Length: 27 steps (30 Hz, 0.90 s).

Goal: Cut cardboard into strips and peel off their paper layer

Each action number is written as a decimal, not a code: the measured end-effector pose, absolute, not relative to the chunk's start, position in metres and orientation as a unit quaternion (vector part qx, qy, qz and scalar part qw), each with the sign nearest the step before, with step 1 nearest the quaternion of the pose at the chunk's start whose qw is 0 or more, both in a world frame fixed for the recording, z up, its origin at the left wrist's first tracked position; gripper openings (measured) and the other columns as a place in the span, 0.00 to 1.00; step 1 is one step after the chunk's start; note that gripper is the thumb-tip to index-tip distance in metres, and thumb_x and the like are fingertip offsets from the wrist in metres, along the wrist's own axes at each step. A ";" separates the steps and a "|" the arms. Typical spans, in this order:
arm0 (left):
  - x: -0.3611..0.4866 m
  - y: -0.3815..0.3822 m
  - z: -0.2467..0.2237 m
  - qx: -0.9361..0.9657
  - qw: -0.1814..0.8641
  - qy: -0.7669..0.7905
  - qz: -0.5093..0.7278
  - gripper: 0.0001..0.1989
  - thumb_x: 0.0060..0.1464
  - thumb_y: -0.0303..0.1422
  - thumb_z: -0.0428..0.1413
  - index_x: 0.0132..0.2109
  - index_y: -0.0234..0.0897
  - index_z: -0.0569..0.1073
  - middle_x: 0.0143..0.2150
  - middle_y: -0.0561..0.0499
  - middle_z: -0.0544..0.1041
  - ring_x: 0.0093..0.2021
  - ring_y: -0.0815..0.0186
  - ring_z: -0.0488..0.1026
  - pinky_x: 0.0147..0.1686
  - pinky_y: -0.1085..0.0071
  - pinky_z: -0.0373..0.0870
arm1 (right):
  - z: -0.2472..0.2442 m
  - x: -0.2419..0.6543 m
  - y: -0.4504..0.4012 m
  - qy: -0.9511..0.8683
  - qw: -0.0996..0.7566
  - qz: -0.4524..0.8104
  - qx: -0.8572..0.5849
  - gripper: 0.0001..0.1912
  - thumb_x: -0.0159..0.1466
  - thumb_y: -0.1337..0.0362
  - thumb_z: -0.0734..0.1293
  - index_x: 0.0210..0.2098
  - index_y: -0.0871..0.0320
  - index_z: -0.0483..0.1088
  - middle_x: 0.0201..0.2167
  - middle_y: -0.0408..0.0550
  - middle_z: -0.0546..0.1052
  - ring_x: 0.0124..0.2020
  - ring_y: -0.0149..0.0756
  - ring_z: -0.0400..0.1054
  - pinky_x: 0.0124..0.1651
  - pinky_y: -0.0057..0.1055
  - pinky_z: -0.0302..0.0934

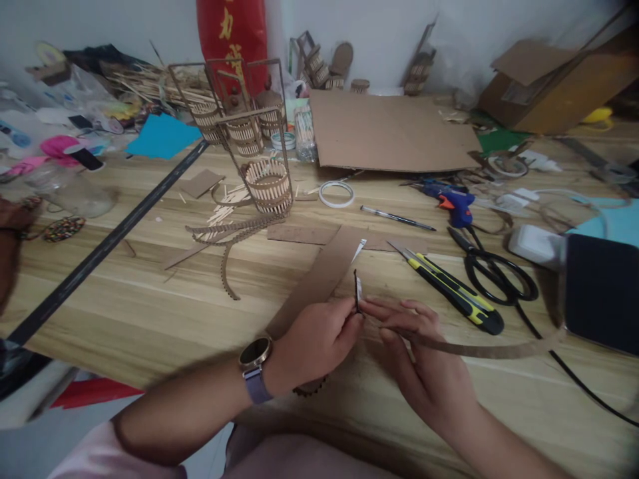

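Observation:
Near the table's front, my left hand (319, 339), with a watch on the wrist, pinches the end of a small dark-edged strip piece (357, 289) that stands up from the fingertips. My right hand (424, 352) is just beside it, its thumb and fingers closed on a long thin cardboard strip (489, 349) that curves away to the right. The fingertips of both hands nearly meet. Behind them lie a wide cardboard strip (319, 276) and a yellow and black utility knife (449, 286). A notched curved edge (310, 387) shows under my left wrist.
Black scissors (499, 276), a blue glue gun (456, 203), a pen (398, 217) and a tape ring (336, 193) lie behind. Small stick baskets (269, 186) stand at the back left, near a large cardboard sheet (389, 133). Another person's hand (14, 219) is at the far left.

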<state>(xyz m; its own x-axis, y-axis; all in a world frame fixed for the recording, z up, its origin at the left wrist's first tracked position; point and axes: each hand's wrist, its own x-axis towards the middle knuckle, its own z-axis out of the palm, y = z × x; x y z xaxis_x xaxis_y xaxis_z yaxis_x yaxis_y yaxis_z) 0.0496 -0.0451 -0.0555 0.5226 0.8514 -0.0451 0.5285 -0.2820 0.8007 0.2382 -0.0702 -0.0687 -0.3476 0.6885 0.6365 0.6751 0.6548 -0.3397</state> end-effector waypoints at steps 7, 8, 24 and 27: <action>0.051 -0.044 -0.054 0.763 0.415 0.452 0.202 0.09 0.66 0.30 0.44 0.39 0.37 0.68 0.32 0.50 0.75 0.31 0.64 0.72 0.32 0.70 0.59 | -0.071 0.233 -0.070 -0.828 0.378 -0.016 -0.414 0.09 0.76 0.65 0.55 0.50 0.52 0.66 0.44 0.49 0.85 0.47 0.40 0.80 0.51 0.42 0.67; 0.051 -0.044 -0.054 0.762 0.419 0.451 0.201 0.09 0.66 0.30 0.44 0.39 0.37 0.68 0.31 0.50 0.75 0.31 0.64 0.72 0.32 0.70 0.59 | -0.072 0.233 -0.070 -0.827 0.379 -0.015 -0.415 0.09 0.76 0.65 0.55 0.50 0.52 0.66 0.44 0.48 0.85 0.47 0.40 0.80 0.52 0.43 0.66; 0.048 -0.042 -0.052 0.765 0.421 0.442 0.204 0.10 0.65 0.31 0.44 0.39 0.38 0.69 0.30 0.51 0.74 0.29 0.65 0.70 0.31 0.70 0.58 | -0.065 0.237 -0.069 -0.821 0.377 0.029 -0.427 0.07 0.77 0.64 0.55 0.44 0.50 0.64 0.43 0.46 0.85 0.47 0.39 0.80 0.50 0.43 0.67; 0.048 -0.042 -0.053 0.763 0.418 0.444 0.214 0.10 0.67 0.33 0.45 0.38 0.38 0.68 0.29 0.53 0.72 0.27 0.66 0.68 0.29 0.70 0.56 | -0.066 0.235 -0.070 -0.819 0.378 0.021 -0.432 0.10 0.77 0.65 0.55 0.51 0.52 0.66 0.45 0.49 0.85 0.49 0.40 0.80 0.51 0.42 0.66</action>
